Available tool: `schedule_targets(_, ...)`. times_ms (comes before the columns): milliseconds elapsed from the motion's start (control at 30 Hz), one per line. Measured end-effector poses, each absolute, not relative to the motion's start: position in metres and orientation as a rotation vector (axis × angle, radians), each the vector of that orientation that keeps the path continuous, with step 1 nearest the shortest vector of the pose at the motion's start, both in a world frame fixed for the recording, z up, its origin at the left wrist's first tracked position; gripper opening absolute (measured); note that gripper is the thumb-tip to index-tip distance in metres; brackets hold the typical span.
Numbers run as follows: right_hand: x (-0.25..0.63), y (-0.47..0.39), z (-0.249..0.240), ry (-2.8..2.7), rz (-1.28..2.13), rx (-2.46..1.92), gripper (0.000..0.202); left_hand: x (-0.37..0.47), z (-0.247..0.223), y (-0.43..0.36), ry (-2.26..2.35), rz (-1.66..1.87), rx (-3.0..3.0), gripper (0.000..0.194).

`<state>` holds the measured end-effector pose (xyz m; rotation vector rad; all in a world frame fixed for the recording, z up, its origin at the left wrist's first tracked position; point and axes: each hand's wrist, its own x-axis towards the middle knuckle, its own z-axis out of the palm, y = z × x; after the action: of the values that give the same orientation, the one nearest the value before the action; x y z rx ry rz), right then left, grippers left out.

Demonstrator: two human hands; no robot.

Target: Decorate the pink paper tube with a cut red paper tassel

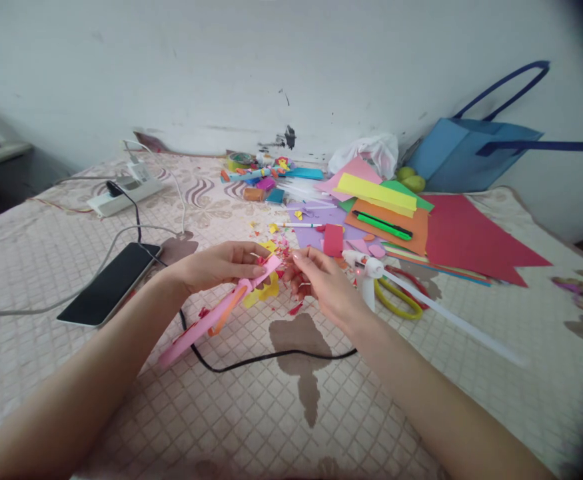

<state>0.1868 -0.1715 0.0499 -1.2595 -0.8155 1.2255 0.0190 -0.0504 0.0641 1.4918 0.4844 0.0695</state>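
My left hand is closed on a long pink paper strip, pinching it near its upper end between thumb and fingers. An orange paper strip runs along the pink one. Just to the right, my right hand has its thumb and fingers curled together; whatever may be between them is too small to make out. Yellow paper pieces and small red and pink scraps lie beneath and between the hands. Beside my right hand stands a white glue gun with a small red light and a long glue stick.
Scissors with yellow and red handles lie behind the glue gun. Coloured paper sheets, a green cutter and a blue bag are on the right. A phone, power strip and black cable occupy the left and front.
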Motion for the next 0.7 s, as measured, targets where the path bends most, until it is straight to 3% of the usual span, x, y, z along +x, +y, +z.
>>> schedule_targets(200, 0.1865, -0.1696, 0.0472, -0.803, 1.303, -1.276, 0.036, 0.0202, 0.0637, -0.0518, 0.468, 0.107, 1.544, 0.025)
schedule_targets(400, 0.1846, -0.1689, 0.0463, -0.791, 1.405, -1.191, 0.031, 0.0219, 0.0666, -0.0564, 0.487, 0.137, 1.576, 0.025)
schedule_targets(600, 0.1841, -0.1679, 0.0415, -0.780, 1.348, -1.181, 0.025, 0.0225, 0.0673, -0.0595, 0.539, 0.165, 1.570, 0.026)
schedule_targets(700, 0.1858, -0.1689, 0.0401, -0.809, 1.242, -1.256, 0.035, 0.0218, 0.0665, -0.0581, 0.546, 0.179, 1.561, 0.027)
